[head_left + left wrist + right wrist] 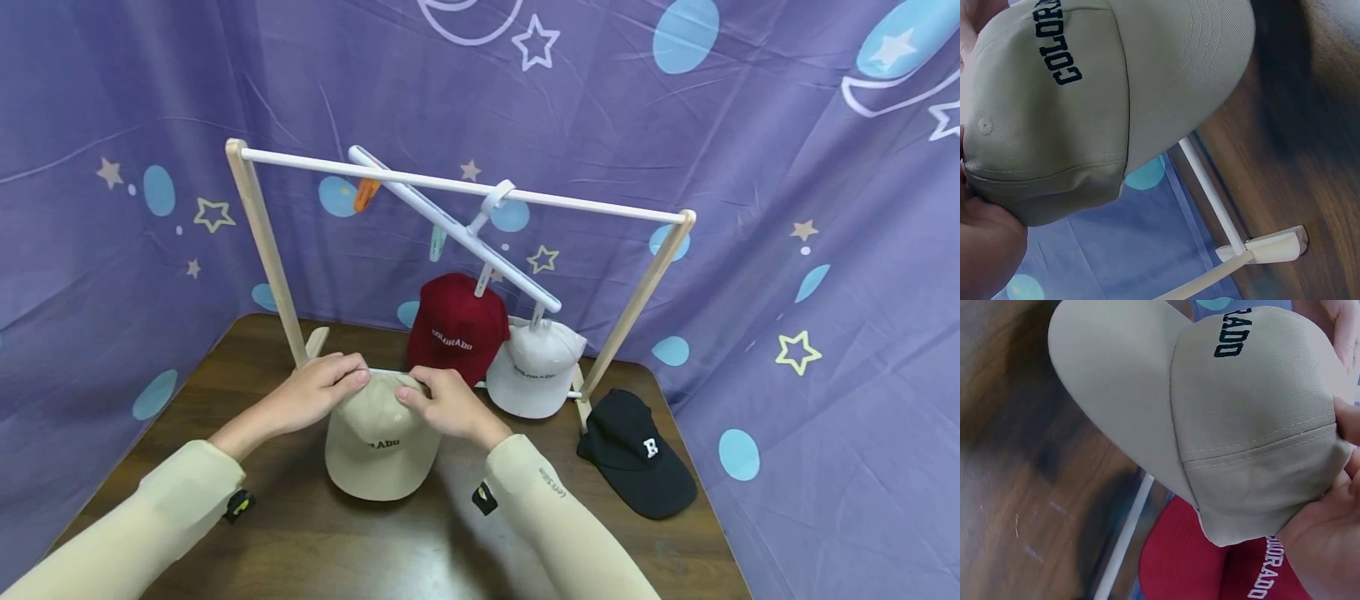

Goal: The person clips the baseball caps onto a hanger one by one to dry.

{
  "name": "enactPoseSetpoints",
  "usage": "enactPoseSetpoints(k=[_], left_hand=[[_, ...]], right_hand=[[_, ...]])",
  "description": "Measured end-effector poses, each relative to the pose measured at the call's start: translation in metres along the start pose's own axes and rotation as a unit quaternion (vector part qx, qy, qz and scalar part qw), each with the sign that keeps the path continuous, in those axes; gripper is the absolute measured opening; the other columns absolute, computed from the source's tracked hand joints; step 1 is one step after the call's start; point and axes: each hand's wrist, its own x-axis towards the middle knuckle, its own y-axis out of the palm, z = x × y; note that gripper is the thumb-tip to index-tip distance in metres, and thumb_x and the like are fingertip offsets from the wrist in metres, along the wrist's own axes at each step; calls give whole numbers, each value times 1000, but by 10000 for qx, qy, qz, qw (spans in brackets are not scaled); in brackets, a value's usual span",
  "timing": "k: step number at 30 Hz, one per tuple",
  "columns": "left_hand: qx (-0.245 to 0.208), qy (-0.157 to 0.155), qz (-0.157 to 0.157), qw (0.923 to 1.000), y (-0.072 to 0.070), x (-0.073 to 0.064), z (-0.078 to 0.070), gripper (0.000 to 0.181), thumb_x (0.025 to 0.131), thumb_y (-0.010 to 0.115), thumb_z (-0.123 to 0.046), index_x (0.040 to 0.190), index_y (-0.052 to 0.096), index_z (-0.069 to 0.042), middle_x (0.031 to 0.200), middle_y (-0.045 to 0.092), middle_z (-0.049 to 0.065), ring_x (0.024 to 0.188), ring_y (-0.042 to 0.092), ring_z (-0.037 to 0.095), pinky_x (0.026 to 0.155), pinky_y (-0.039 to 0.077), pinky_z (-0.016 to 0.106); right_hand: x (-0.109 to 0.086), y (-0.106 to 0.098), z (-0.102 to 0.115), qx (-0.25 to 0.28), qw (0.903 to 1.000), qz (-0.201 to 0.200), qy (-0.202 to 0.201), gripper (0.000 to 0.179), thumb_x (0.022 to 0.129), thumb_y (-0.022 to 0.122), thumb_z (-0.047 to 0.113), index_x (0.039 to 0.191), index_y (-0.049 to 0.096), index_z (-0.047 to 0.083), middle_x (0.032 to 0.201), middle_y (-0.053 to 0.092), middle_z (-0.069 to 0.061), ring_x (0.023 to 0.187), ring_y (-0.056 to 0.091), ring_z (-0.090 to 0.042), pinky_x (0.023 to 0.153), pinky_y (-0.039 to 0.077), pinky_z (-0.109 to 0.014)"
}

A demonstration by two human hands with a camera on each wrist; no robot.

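Note:
A beige baseball cap (381, 467) with dark lettering hangs between my two hands, brim toward me and down. My left hand (324, 387) grips the top of its crown on the left side. On the right side, my right hand (450, 400) pinches the crown, thumb in front. The left wrist view shows the cap's crown (1054, 112) with the fingers partly hidden behind it. In the right wrist view the brim (1110, 381) stands apart from the wooden table. Behind it, a red cap (457, 321) and a white cap (534, 375) hang from clips on a white hanger (450, 225).
The hanger hooks over the white rod (585, 202) of a wooden-legged rack. An orange clip (366, 194) and a teal clip (437, 243) hang on the hanger's left half. A black cap (637, 458) lies on the table (390, 550) at the right. A purple curtain (825, 250) surrounds the table.

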Motion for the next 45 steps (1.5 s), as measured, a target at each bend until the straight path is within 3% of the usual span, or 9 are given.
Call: enactPoseSetpoints(k=[6,21,25,35,36,45], left_hand=[[135,-66,-177,9997,1,7,-2,19,112,54,-29,99,68,-26,86,59,-7,87,54,16,76,44,37],[318,154,-470,9983,-8,35,-11,21,112,54,-26,97,68,-21,80,59,-8,82,54,17,80,40,39],[251,86,-455,9986,-13,46,-14,22,113,54,-28,99,69,-21,80,57,-5,80,52,18,74,42,39],[189,-11,-390,9991,-28,70,-19,25,114,51,-31,106,71,-19,92,65,2,88,53,21,78,42,41],[208,-26,-393,9990,-29,72,-19,25,114,50,-31,106,71,-19,93,65,2,88,54,22,79,42,41],[213,-57,-428,9988,-41,87,-19,28,114,49,-32,111,71,-15,100,68,6,93,56,23,82,43,42]], right_hand=[[4,-10,2,-131,9999,-33,23,20,106,67,28,90,65,16,73,56,7,74,54,-9,68,45,-23],[18,-43,9,-630,9979,-124,-66,21,106,66,27,89,64,15,71,53,5,74,55,-12,72,45,-27],[23,-54,10,-633,9979,-149,13,21,106,66,28,90,65,15,72,54,5,76,55,-12,71,46,-26],[38,-72,12,-637,9973,-342,158,21,106,66,28,90,65,14,73,57,2,75,57,-15,70,48,-30],[42,-71,4,-661,9970,-388,108,23,106,65,32,90,65,15,73,57,4,75,56,-14,70,48,-30],[53,-84,18,-793,9955,-458,244,22,106,66,29,92,66,12,74,57,0,76,58,-17,71,48,-31]])
